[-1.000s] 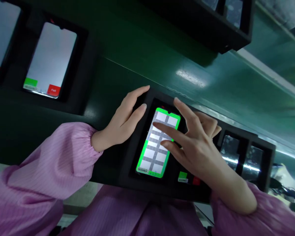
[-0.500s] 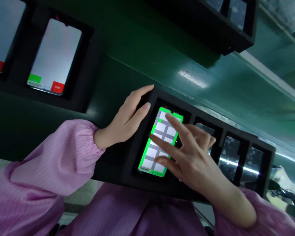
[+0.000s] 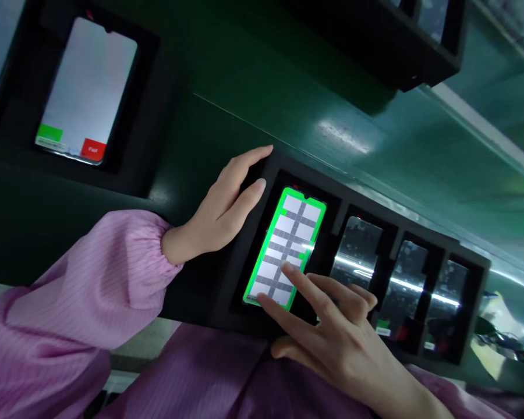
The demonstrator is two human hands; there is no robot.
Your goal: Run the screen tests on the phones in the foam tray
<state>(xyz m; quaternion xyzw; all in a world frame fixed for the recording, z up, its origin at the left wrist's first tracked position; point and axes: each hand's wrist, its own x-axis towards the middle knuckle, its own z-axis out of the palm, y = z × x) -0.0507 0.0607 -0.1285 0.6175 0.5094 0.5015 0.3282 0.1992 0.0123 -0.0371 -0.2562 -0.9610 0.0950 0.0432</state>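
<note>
A smartphone (image 3: pixel 276 256) lies in the leftmost slot of a black tray (image 3: pixel 227 302), its lit screen bordered in green over a grid of white and grey blocks. My right hand (image 3: pixel 338 334) is over the lower part of this screen, two fingers stretched out onto or just above the glass, the others partly bent. It holds nothing. My left hand (image 3: pixel 216 203) rests at the tray's left edge with fingers apart and nothing in them; its fingertips are at the tray's upper left corner.
Dark-screened phones (image 3: pixel 357 247) fill the tray's other slots. At upper left, another black tray (image 3: pixel 135 169) holds a phone (image 3: pixel 89 87) with green and red boxes on its pale screen. A further black tray (image 3: pixel 419 55) stands at the upper right on the green table surface (image 3: pixel 332 137).
My right hand has slid down the lit screen toward its lower end. The green marks in the grid have changed, with one now at the right side. My left hand has barely moved.
</note>
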